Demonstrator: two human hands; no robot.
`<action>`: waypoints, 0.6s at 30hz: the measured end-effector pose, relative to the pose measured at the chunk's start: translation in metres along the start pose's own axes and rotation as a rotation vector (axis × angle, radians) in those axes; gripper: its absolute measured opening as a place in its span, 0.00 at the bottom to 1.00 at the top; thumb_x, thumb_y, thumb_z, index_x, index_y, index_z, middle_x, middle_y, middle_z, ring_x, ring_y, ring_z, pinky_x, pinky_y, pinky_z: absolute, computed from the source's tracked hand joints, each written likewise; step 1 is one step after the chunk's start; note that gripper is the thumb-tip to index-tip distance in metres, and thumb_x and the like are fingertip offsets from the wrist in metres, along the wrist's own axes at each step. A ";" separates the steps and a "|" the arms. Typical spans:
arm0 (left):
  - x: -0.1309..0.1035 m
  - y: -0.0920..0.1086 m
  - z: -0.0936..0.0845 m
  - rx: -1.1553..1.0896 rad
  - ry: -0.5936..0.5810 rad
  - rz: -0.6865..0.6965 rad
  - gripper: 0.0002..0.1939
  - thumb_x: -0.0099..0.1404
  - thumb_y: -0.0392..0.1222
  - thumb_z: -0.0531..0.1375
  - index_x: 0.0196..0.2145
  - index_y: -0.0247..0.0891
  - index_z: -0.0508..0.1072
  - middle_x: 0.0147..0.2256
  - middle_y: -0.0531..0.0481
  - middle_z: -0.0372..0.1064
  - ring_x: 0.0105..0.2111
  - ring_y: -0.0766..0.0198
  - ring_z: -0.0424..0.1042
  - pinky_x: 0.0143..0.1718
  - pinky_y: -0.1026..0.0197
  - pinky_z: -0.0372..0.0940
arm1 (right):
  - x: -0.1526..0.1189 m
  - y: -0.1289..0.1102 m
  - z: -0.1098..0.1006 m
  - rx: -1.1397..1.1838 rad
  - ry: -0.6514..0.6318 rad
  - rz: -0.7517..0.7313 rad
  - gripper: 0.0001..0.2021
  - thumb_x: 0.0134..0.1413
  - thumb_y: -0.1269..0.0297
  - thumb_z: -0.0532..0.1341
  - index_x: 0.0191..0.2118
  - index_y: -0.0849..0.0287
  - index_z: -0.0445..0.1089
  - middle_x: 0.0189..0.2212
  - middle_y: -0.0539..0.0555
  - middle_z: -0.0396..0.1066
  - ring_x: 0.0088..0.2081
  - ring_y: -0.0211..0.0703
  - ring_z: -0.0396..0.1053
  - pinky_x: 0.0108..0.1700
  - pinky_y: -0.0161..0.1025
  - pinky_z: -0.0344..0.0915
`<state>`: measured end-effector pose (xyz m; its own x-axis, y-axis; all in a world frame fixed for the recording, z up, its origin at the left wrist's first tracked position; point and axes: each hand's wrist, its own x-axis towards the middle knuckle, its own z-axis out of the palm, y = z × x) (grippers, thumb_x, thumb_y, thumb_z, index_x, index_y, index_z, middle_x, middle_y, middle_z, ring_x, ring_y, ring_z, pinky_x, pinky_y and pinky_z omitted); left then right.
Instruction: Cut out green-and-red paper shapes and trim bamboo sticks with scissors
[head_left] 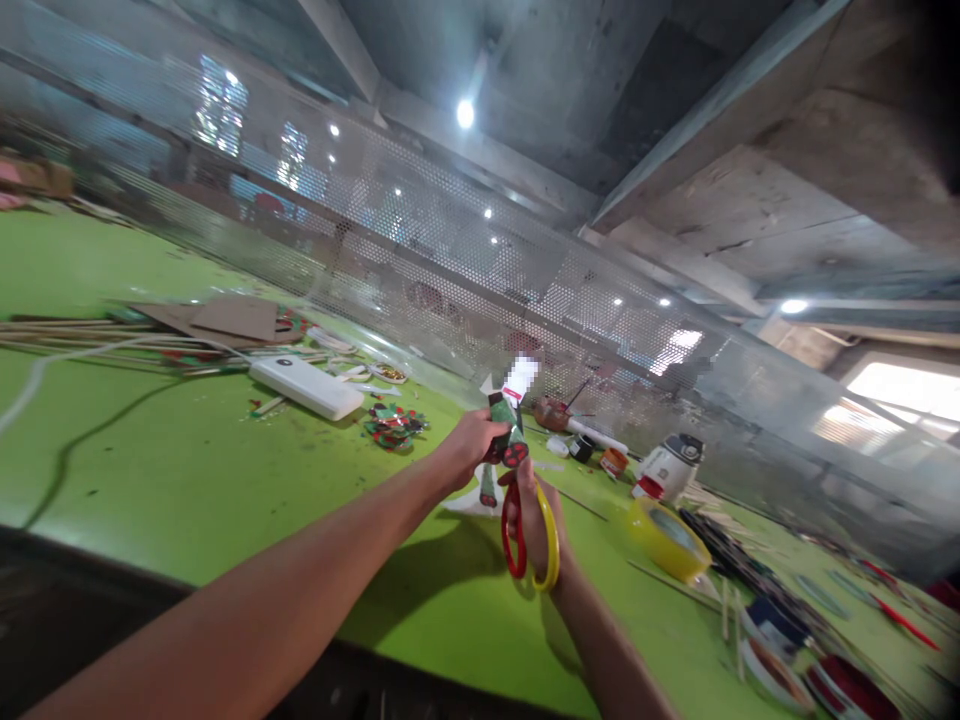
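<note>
My left hand (474, 446) is closed on a small printed cutout (498, 408) in green, red and white, held up above the green tabletop. Close beside it, my right hand (532, 512) is wrapped round a pair of scissors (553, 560) with one red and one yellow handle loop. The blades are largely hidden behind the hands and the cutout, so I cannot see whether they touch it. Beneath the hands lies a white scrap (466, 502) with some green on it. A pile of green and red cut pieces (395, 427) rests left of my left hand.
On the green table (225, 470), a white power strip (306, 388) with a cable lies left, near cardboard (236, 318) and thin sticks. Rightward are yellow tape (669, 540), small paint jars (613, 461), a white container (673, 465) and open tubs (776, 675). Clear sheeting hangs behind.
</note>
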<state>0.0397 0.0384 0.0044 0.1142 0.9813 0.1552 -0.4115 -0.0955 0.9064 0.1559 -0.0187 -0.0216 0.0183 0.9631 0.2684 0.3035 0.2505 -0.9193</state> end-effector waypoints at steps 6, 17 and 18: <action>-0.004 0.000 0.003 -0.010 0.008 -0.005 0.01 0.59 0.34 0.55 0.29 0.34 0.65 0.22 0.51 0.64 0.20 0.67 0.66 0.23 0.65 0.60 | 0.002 0.004 0.000 0.078 -0.057 0.056 0.29 0.49 0.35 0.50 0.29 0.60 0.65 0.12 0.43 0.52 0.13 0.32 0.49 0.15 0.31 0.50; -0.005 -0.001 0.005 -0.049 0.035 -0.024 0.01 0.58 0.33 0.56 0.29 0.33 0.65 0.22 0.51 0.63 0.21 0.66 0.67 0.22 0.66 0.58 | -0.001 -0.001 0.000 0.088 -0.066 0.078 0.27 0.51 0.36 0.50 0.28 0.59 0.64 0.12 0.44 0.52 0.13 0.32 0.48 0.15 0.32 0.49; -0.005 -0.001 0.005 -0.053 0.033 -0.026 0.01 0.57 0.33 0.56 0.29 0.33 0.65 0.22 0.51 0.63 0.21 0.66 0.67 0.22 0.66 0.58 | 0.000 0.000 0.000 0.084 -0.069 0.078 0.27 0.51 0.36 0.49 0.28 0.59 0.64 0.12 0.44 0.51 0.13 0.32 0.48 0.15 0.32 0.49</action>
<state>0.0441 0.0329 0.0048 0.0954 0.9884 0.1181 -0.4559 -0.0621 0.8879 0.1562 -0.0190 -0.0212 -0.0278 0.9838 0.1769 0.2226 0.1786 -0.9584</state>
